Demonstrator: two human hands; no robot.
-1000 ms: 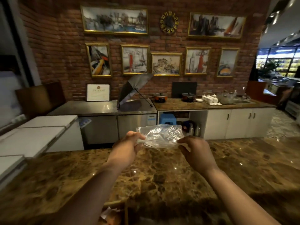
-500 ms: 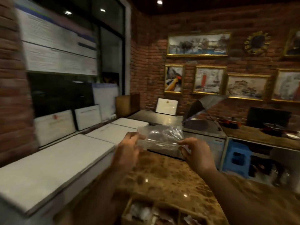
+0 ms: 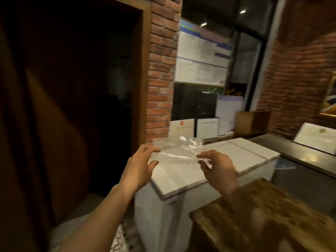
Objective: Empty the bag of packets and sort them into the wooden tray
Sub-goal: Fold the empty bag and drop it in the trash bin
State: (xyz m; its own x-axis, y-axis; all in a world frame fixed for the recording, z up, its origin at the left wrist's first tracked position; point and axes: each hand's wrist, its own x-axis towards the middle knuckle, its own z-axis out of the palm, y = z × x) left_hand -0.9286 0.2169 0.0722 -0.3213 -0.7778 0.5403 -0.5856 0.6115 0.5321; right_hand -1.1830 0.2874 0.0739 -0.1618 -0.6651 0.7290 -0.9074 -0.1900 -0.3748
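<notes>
A clear, crumpled plastic bag (image 3: 177, 150) is held up in front of me, stretched between both hands, and looks empty. My left hand (image 3: 141, 167) pinches its left edge between thumb and fingers. My right hand (image 3: 217, 167) pinches its right edge. The bag hangs in the air over a white chest unit (image 3: 236, 157), left of the brown marble counter (image 3: 263, 215). The wooden tray and the packets are out of view.
A dark doorway with a wooden frame (image 3: 72, 106) fills the left. A brick pillar (image 3: 161, 70) and a notice board (image 3: 201, 57) stand ahead. Framed certificates (image 3: 181, 128) lean behind the white unit. A steel worktop (image 3: 300, 151) runs at the right.
My view has swung far to the left, away from the counter and the tray. Both hands still hold the bag in front of me, now stretched flatter.
</notes>
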